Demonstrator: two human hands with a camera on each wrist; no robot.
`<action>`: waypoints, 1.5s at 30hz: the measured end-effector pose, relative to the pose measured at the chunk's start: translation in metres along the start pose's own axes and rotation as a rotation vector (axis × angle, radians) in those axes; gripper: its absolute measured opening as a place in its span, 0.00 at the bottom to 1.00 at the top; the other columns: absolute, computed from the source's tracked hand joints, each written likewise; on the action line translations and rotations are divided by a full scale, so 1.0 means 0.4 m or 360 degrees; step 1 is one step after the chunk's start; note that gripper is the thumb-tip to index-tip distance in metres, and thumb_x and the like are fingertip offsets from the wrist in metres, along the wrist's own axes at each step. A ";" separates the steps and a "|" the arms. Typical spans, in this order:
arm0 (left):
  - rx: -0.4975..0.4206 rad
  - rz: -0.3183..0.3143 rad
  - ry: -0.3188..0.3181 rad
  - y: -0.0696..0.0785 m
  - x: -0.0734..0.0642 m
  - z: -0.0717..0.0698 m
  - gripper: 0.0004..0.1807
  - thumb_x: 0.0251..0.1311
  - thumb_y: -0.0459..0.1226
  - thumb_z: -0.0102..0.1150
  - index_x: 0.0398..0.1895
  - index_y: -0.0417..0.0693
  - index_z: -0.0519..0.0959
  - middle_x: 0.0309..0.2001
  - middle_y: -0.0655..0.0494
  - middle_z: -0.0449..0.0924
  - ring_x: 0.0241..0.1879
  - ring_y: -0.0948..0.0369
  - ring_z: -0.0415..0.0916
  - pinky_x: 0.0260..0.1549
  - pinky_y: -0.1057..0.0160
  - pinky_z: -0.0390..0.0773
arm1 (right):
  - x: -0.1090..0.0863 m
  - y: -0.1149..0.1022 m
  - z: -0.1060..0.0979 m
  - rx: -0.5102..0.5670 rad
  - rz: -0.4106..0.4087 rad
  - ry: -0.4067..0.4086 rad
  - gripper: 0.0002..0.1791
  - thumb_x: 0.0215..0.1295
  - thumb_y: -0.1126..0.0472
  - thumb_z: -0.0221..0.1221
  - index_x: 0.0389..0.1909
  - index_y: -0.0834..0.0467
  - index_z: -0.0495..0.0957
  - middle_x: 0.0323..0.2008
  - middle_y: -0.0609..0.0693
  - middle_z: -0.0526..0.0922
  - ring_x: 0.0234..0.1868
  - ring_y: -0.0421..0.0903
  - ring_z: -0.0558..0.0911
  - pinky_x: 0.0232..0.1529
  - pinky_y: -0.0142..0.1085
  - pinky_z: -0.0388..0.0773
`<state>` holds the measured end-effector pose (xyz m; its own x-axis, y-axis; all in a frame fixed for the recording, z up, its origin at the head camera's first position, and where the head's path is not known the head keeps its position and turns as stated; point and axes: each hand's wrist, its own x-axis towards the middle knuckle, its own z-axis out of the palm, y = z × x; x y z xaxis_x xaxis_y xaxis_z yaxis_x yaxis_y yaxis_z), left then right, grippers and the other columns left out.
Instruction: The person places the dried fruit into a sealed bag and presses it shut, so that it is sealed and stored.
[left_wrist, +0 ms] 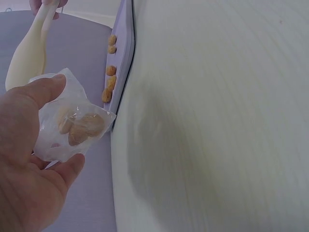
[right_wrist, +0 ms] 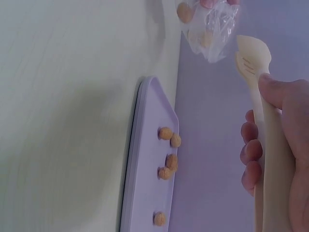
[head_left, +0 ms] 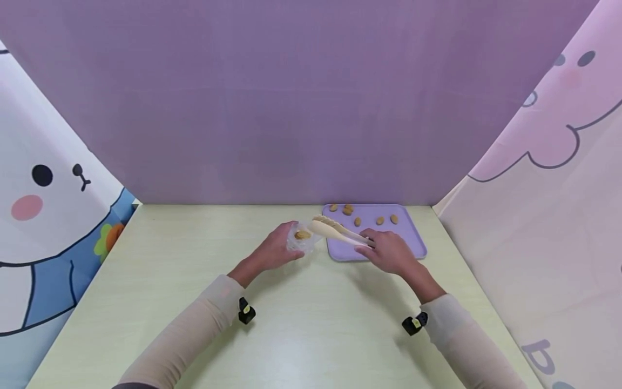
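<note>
My left hand [head_left: 276,249] holds a clear plastic bag [left_wrist: 53,140] between thumb and fingers, lifted off the table. Several brown nuts [left_wrist: 88,126] show through the plastic. My right hand [head_left: 392,254] grips cream-coloured tongs [right_wrist: 277,169], thumb on one arm and fingers round the other. The tongs' tips point at the bag and overlap its edge in the head view; in the right wrist view they stand just beside it, close together, with no nut visible between them. Below the right hand is a purple tray [head_left: 412,243] with several loose nuts [head_left: 380,220] on it.
The pale wooden table [head_left: 301,335] reaches back to a purple backdrop [head_left: 282,108], and the tray stands near that back edge. Cartoon-printed panels, one on the left [head_left: 44,216] and one on the right [head_left: 529,227], flank the table. Small black devices are on both wrists.
</note>
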<state>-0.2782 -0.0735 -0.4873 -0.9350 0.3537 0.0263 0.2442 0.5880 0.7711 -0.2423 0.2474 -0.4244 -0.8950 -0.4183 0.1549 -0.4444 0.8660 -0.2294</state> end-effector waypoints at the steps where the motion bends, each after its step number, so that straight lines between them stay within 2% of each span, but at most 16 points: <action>1: 0.0005 -0.0004 0.0000 0.001 0.000 -0.001 0.48 0.57 0.44 0.73 0.78 0.47 0.58 0.70 0.47 0.68 0.63 0.50 0.70 0.65 0.44 0.71 | -0.002 0.004 -0.001 -0.0004 0.0003 0.0002 0.21 0.68 0.46 0.63 0.52 0.56 0.81 0.22 0.43 0.77 0.24 0.42 0.72 0.26 0.38 0.69; 8: 0.0042 -0.0016 -0.0010 0.007 -0.002 -0.004 0.50 0.58 0.44 0.73 0.79 0.45 0.56 0.73 0.45 0.65 0.66 0.49 0.68 0.67 0.43 0.69 | -0.010 0.042 -0.010 -0.0056 0.0013 0.0036 0.21 0.67 0.46 0.63 0.52 0.57 0.81 0.21 0.44 0.79 0.24 0.44 0.75 0.28 0.40 0.71; 16: 0.0052 0.0002 -0.0003 0.009 -0.003 -0.005 0.49 0.57 0.44 0.73 0.79 0.44 0.57 0.72 0.44 0.66 0.66 0.49 0.69 0.67 0.44 0.70 | -0.024 0.094 -0.031 -0.0072 0.0101 0.0060 0.24 0.68 0.47 0.63 0.56 0.59 0.80 0.19 0.46 0.76 0.27 0.47 0.76 0.30 0.44 0.73; 22: 0.0044 0.0005 0.0003 0.011 -0.004 -0.005 0.49 0.57 0.44 0.73 0.78 0.44 0.57 0.71 0.44 0.67 0.65 0.49 0.69 0.66 0.44 0.70 | -0.027 0.132 -0.039 -0.0116 0.0139 0.0049 0.21 0.69 0.46 0.62 0.52 0.58 0.80 0.19 0.47 0.74 0.24 0.48 0.74 0.25 0.44 0.71; 25: 0.0043 0.0012 0.0005 0.011 -0.004 -0.005 0.49 0.57 0.44 0.73 0.78 0.44 0.57 0.71 0.44 0.67 0.65 0.50 0.69 0.66 0.44 0.70 | -0.029 0.148 -0.039 -0.0124 0.0151 0.0054 0.21 0.69 0.47 0.61 0.52 0.59 0.79 0.20 0.48 0.76 0.24 0.49 0.76 0.26 0.46 0.72; 29: 0.0037 0.0004 0.0011 0.011 -0.007 -0.005 0.49 0.57 0.44 0.73 0.78 0.45 0.57 0.71 0.45 0.67 0.64 0.50 0.69 0.66 0.44 0.70 | -0.030 0.164 -0.028 -0.0130 0.0163 0.0063 0.21 0.69 0.47 0.61 0.52 0.60 0.80 0.22 0.50 0.79 0.26 0.51 0.78 0.27 0.48 0.74; 34: 0.0040 0.0005 0.0012 0.011 -0.009 -0.008 0.49 0.57 0.44 0.73 0.78 0.44 0.57 0.72 0.44 0.66 0.65 0.49 0.69 0.67 0.44 0.69 | -0.022 0.179 -0.003 -0.0138 0.0181 0.0037 0.20 0.69 0.46 0.61 0.48 0.59 0.79 0.21 0.49 0.78 0.25 0.50 0.77 0.26 0.48 0.73; 39: 0.0082 0.0028 0.0013 0.008 -0.006 -0.009 0.49 0.58 0.44 0.72 0.78 0.43 0.57 0.73 0.43 0.65 0.67 0.49 0.67 0.68 0.44 0.68 | -0.011 0.187 0.017 -0.0107 0.0240 0.0011 0.21 0.69 0.45 0.61 0.50 0.58 0.79 0.24 0.49 0.80 0.26 0.49 0.76 0.25 0.47 0.73; 45: 0.0063 0.0013 0.0018 0.008 -0.006 -0.010 0.48 0.57 0.43 0.72 0.78 0.44 0.57 0.72 0.43 0.66 0.67 0.49 0.68 0.67 0.44 0.68 | -0.003 0.191 0.041 -0.0131 0.0236 -0.0018 0.23 0.69 0.45 0.60 0.50 0.60 0.80 0.25 0.51 0.82 0.29 0.51 0.79 0.30 0.49 0.76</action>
<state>-0.2760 -0.0754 -0.4825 -0.9358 0.3503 0.0400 0.2616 0.6137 0.7449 -0.2757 0.3094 -0.4577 -0.9511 -0.2870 0.1140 -0.3033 0.9377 -0.1695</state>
